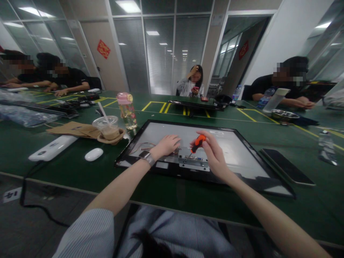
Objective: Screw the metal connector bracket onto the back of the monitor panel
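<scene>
A flat display panel with a black frame lies back side up on the green table in front of me. Near its middle sits a metal bracket with a row of connectors. My right hand grips an orange and black screwdriver, tilted, with its shaft pointing down to the bracket. Its exact tip is too small to make out. My left hand, with a watch on the wrist, lies flat over the panel beside the bracket, fingers stretched out. Some thin wires show left of it.
Left of the panel stand a pink-lidded bottle and a plastic cup with a straw. A white mouse-like case and a white power bank lie nearer. At right is a dark phone. Several people sit around the table.
</scene>
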`<state>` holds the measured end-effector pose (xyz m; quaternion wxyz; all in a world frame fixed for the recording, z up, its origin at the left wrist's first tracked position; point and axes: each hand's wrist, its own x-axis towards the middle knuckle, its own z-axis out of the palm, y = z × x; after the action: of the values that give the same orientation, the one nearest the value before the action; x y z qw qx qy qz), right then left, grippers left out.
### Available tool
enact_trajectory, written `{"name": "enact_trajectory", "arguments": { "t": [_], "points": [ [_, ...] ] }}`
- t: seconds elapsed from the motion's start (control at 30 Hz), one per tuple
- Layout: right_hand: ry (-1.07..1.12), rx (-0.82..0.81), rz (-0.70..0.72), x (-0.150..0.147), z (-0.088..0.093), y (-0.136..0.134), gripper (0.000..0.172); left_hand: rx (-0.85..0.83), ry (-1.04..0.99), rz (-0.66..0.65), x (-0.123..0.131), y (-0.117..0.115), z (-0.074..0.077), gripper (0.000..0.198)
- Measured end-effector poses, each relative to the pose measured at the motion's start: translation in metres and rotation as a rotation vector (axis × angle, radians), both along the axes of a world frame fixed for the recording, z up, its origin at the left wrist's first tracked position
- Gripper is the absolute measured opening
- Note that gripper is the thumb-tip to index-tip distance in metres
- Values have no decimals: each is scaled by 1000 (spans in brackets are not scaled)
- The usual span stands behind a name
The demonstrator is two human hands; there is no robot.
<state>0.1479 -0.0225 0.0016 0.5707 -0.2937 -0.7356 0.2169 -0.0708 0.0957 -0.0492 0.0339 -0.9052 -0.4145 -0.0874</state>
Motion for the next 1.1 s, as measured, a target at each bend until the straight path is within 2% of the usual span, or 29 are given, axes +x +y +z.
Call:
{"name": "enact_trajectory", "arguments": {
  "t": [0.8, 1.1],
  "points": [
    [11, -11, 19, 0, 1, -1, 29, -2, -24, 5, 1, 0, 0, 44],
    [-2, -14, 3, 0, 1, 0, 31, -14, -7, 2, 1, -4, 6, 45]
  ]
}}
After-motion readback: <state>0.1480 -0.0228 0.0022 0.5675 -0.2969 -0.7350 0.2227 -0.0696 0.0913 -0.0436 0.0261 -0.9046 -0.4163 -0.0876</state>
